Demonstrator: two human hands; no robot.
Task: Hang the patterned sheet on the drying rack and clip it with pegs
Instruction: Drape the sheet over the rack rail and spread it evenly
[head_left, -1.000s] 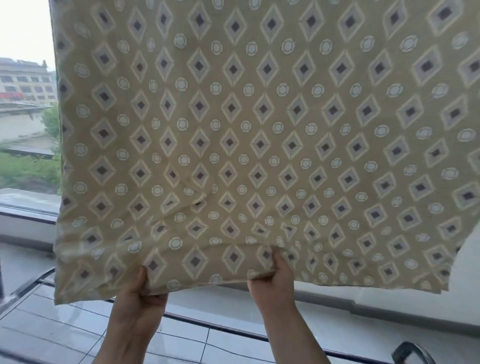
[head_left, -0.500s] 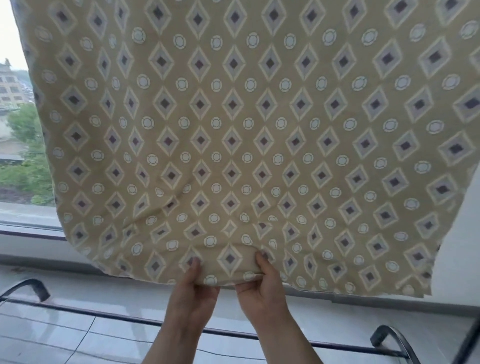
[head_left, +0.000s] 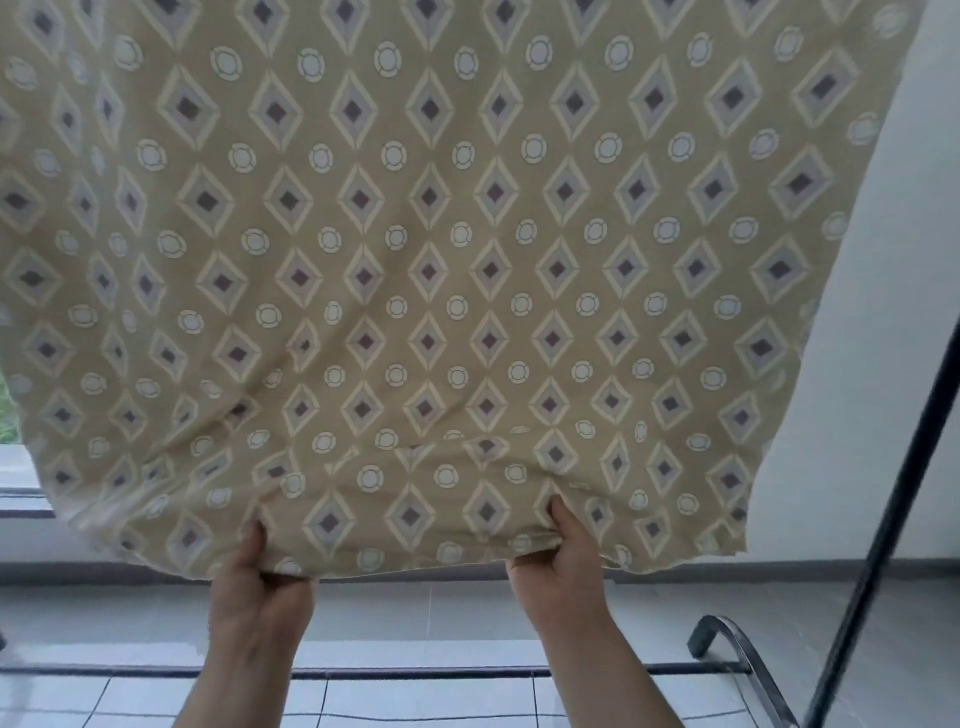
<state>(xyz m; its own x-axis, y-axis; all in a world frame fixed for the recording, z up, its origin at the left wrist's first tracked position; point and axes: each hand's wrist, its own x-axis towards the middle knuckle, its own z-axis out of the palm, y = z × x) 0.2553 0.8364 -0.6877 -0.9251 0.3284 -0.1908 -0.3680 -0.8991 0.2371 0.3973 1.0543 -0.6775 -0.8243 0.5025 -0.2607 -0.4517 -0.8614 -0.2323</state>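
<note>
Sheet (head_left: 441, 260) hangs before me, tan with diamonds and rings, top out of view, lower hem puckered where my left grip (head_left: 257, 608) and right grip (head_left: 563, 566) each pinch it. I judge I'm straightening the drape; next, level the hem, then peg it. The drying rack (head_left: 870, 571) post stands rightward.

Sheet (head_left: 467, 234) top off-frame; fingers of left hand (head_left: 257, 608), right hand (head_left: 558, 571) behind it.
</note>
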